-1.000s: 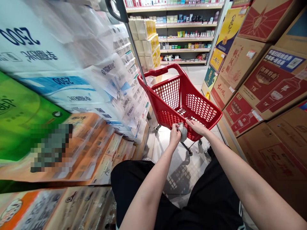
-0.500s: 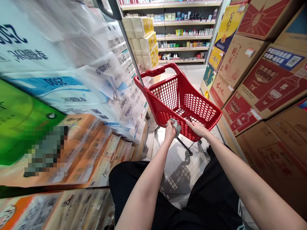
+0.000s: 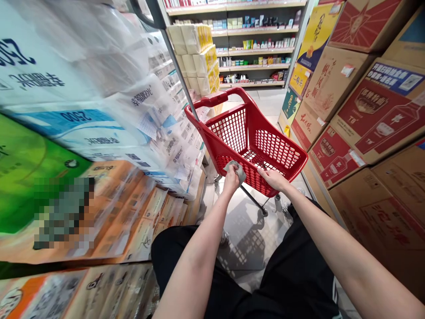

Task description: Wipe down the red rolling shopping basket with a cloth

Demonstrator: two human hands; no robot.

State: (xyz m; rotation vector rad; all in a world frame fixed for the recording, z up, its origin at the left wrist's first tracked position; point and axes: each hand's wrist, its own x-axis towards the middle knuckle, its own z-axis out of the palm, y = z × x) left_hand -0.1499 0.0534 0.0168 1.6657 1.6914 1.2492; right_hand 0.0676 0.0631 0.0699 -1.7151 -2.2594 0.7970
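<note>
A red plastic shopping cart (image 3: 282,153) stands in the aisle in front of me, its basket holding nothing I can see. My left hand (image 3: 230,178) is closed around a crumpled grey cloth (image 3: 237,170) and presses it against the near left rim of the basket. My right hand (image 3: 274,178) rests on the near rim further right, fingers laid over the edge and gripping it. My black-clad legs show below both arms.
Stacked packs of tissue and toilet paper (image 3: 99,124) crowd the left side. Cardboard cartons (image 3: 361,110) are piled along the right. A grey metal pole (image 3: 175,62) rises beside the cart's handle. Shelves of small goods (image 3: 255,48) close the aisle's far end; pale floor tiles (image 3: 245,230) lie underfoot.
My left hand has slid the cloth leftward and slightly up along the basket's near rim. The right hand has stayed on the rim.
</note>
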